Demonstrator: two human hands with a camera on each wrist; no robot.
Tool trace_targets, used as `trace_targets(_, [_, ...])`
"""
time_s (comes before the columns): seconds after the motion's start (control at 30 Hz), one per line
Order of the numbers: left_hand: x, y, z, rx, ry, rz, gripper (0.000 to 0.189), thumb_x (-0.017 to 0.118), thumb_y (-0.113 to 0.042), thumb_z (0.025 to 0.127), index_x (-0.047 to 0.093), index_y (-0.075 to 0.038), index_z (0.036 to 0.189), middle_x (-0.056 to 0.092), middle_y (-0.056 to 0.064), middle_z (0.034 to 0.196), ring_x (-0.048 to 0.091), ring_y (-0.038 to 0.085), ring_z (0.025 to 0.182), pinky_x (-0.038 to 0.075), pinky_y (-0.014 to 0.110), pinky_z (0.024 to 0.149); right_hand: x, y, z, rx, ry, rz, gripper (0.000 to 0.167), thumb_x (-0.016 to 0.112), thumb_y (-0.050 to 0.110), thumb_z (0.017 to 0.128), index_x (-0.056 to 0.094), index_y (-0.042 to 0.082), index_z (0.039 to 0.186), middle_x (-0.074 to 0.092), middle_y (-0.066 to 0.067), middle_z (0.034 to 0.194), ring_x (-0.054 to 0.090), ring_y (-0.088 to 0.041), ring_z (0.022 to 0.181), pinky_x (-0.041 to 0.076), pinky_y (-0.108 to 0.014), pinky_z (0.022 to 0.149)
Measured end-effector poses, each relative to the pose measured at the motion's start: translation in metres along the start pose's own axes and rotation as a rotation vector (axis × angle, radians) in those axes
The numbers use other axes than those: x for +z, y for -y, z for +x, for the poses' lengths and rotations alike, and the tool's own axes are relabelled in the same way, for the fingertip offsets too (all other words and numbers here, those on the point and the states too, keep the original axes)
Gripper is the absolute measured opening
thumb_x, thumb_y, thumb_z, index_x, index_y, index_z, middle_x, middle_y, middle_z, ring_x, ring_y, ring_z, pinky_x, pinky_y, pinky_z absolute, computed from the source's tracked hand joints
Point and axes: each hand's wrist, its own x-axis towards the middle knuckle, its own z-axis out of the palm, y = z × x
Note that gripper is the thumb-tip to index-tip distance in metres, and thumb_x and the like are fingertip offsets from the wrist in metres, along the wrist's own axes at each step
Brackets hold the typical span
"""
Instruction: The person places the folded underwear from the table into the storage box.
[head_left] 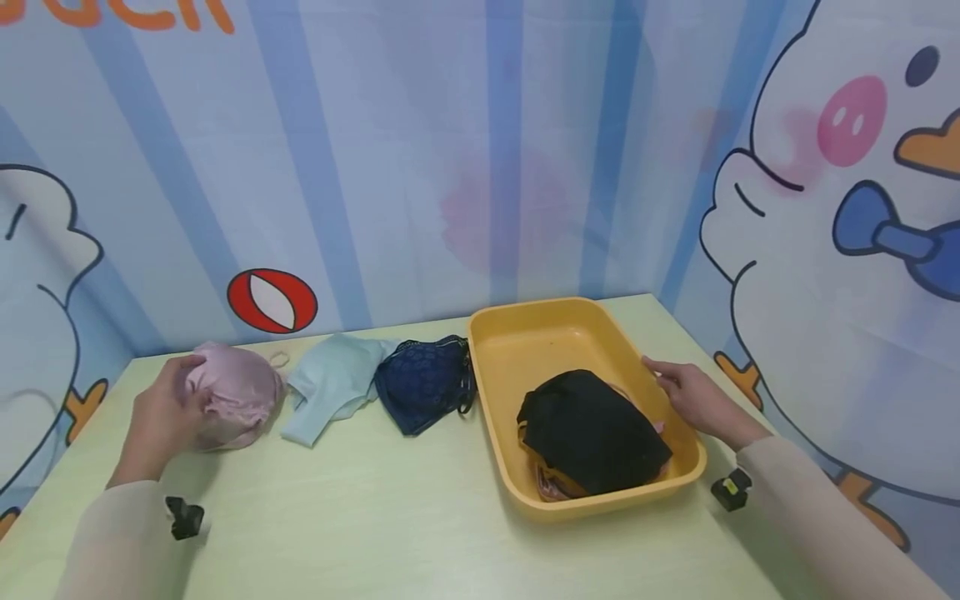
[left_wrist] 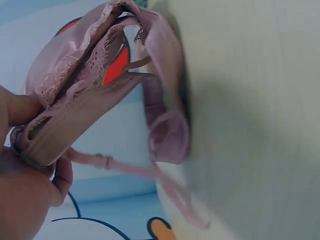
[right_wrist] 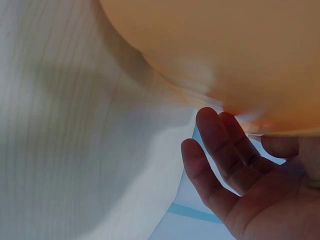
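The left hand point(head_left: 161, 417) has its thumb and fingers clamped on the pink bra point(head_left: 243, 379), which is at the far left corner of the table point(head_left: 360, 517). The left wrist view shows the pinch on a folded edge of the bra, with lace trim just beyond the fingers and a thin strap point(left_wrist: 127, 167) trailing away with its slider; whether the whole bra is off the table I cannot tell. Just right of it lies the pale blue garment point(head_left: 337, 379), spread with one flap towards the person, and touching that, the navy bra point(head_left: 423, 379), lacy, lying close against the left side of the yellow tray point(head_left: 540, 342). The right hand point(head_left: 697, 400) holds the tray's right rim, thumb and fingers pinched at the edge; in the right wrist view the other fingers point(right_wrist: 217, 137) stand apart, tips by the outer wall. In the tray's near half sits a black garment point(head_left: 592, 433), with bits of pinkish cloth point(head_left: 553, 486) showing from under it. Both forearms wear pale sleeves point(head_left: 112, 533), and a small black device point(head_left: 184, 517) shows by each wrist. Behind hangs a blue striped backdrop point(head_left: 420, 167) with a red ball point(head_left: 251, 304) and a white bird point(head_left: 817, 317) printed on it.
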Motion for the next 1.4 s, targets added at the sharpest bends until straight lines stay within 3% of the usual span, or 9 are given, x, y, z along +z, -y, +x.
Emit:
trace_targets(0.13, [-0.01,-0.01,0.0,0.021,-0.058,0.023,0.049,0.05,-0.004,0.095,0.033,0.0,0.14,0.046,0.017,0.084,0.042,0.024,0.059,0.035,0.036,0.053,0.0,-0.001,0.0,0.002,-0.008,0.001,0.042,0.037,0.002,0.1,0.036,-0.002,0.142,0.039,-0.026,0.141,0.056,-0.027,0.092,0.044,-0.032,0.068])
trace_targets(0.2, [-0.014,-0.015,0.0,0.022,-0.083,0.032,0.049,0.05,-0.004,0.095,0.033,0.0,0.14,0.046,0.017,0.085,0.042,0.024,0.059,0.034,0.036,0.053,0.001,-0.001,0.0,0.005,-0.012,0.004,0.042,0.038,0.001,0.1,0.036,-0.002,0.142,0.04,-0.027,0.14,0.056,-0.026,0.09,0.045,-0.031,0.067])
trace_targets(0.6, [-0.039,-0.052,-0.003,-0.013,-0.207,-0.014,0.052,0.049,-0.008,0.097,0.029,-0.005,0.146,0.047,0.03,0.117,0.047,0.035,0.075,0.04,0.048,0.065,0.001,-0.003,0.0,0.006,-0.016,0.018,0.042,0.038,0.0,0.1,0.036,-0.002,0.142,0.04,-0.028,0.139,0.056,-0.023,0.081,0.045,-0.03,0.062])
trace_targets(0.73, [-0.048,-0.068,-0.003,0.057,-0.306,-0.017,0.05,0.051,-0.007,0.095,0.034,-0.005,0.143,0.05,0.028,0.112,0.045,0.035,0.069,0.035,0.046,0.065,0.001,-0.003,0.0,0.014,-0.011,0.03,0.043,0.038,0.0,0.1,0.035,-0.002,0.143,0.041,-0.029,0.138,0.055,-0.022,0.075,0.046,-0.029,0.059])
trace_targets(0.9, [-0.057,-0.093,-0.004,0.157,-0.403,-0.092,0.05,0.054,-0.005,0.093,0.04,-0.007,0.141,0.051,0.027,0.122,0.049,0.041,0.091,0.036,0.053,0.079,0.001,-0.003,0.001,0.008,-0.008,0.03,0.042,0.038,0.002,0.1,0.036,-0.001,0.143,0.04,-0.026,0.14,0.055,-0.022,0.076,0.046,-0.03,0.063])
trace_targets(0.97, [-0.057,-0.103,-0.005,0.204,-0.447,-0.118,0.05,0.056,-0.003,0.092,0.042,-0.009,0.14,0.051,0.026,0.125,0.049,0.04,0.098,0.037,0.045,0.086,0.002,-0.003,0.001,0.008,-0.006,0.029,0.042,0.038,0.003,0.101,0.036,-0.001,0.143,0.04,-0.025,0.141,0.055,-0.022,0.079,0.046,-0.03,0.064])
trace_targets(1.13, [-0.057,-0.134,-0.005,0.326,-0.57,-0.176,0.05,0.062,0.004,0.087,0.05,-0.008,0.134,0.058,0.022,0.117,0.05,0.033,0.087,0.028,0.017,0.076,0.003,-0.002,0.002,0.036,-0.006,0.03,0.043,0.038,0.002,0.101,0.035,-0.001,0.143,0.038,-0.025,0.142,0.056,-0.027,0.094,0.049,-0.035,0.074])
trace_targets(1.27, [-0.054,-0.158,-0.006,0.389,-0.611,-0.222,0.05,0.062,0.009,0.085,0.052,-0.007,0.132,0.06,0.02,0.113,0.049,0.024,0.083,0.031,0.013,0.074,0.003,-0.001,0.003,0.063,-0.009,0.02,0.043,0.038,0.003,0.101,0.035,0.0,0.143,0.038,-0.024,0.142,0.053,-0.029,0.102,0.048,-0.035,0.078])
trace_targets(1.4, [-0.048,-0.18,-0.003,0.451,-0.615,-0.285,0.05,0.062,0.01,0.084,0.053,-0.006,0.131,0.061,0.017,0.113,0.047,0.011,0.083,0.035,0.012,0.072,0.002,-0.003,0.002,0.058,-0.014,0.012,0.042,0.038,0.002,0.101,0.035,0.0,0.143,0.039,-0.025,0.141,0.054,-0.029,0.097,0.045,-0.032,0.071])
